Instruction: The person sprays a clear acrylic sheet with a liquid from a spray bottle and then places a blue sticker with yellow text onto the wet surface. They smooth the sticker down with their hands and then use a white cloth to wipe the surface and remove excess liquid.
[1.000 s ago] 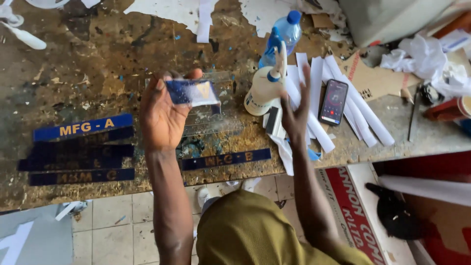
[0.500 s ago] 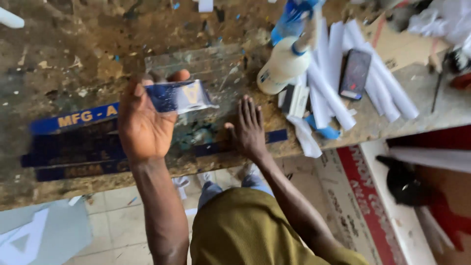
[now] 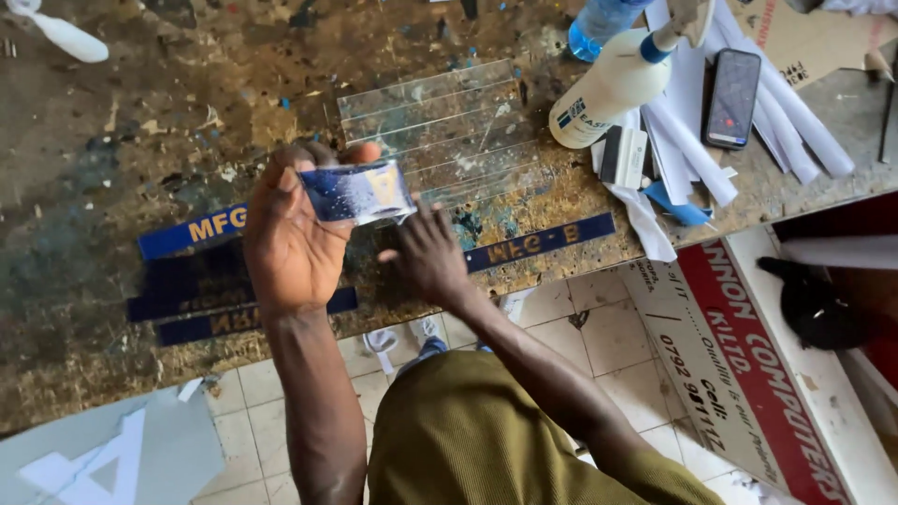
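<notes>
Fingers of the left hand [image 3: 285,234] are curled around a blue strip [image 3: 358,192], pinched at its left end above the worktable [image 3: 112,122]. Spread fingers of the right hand [image 3: 426,257] touch its right end.

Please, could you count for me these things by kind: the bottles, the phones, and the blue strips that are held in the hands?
Bottles: 2, a white spray bottle and a blue bottle
Phones: 1, a black phone
Blue strips held: 1, the blue strip in the left hand; the right hand holds none
Total: 4
</notes>
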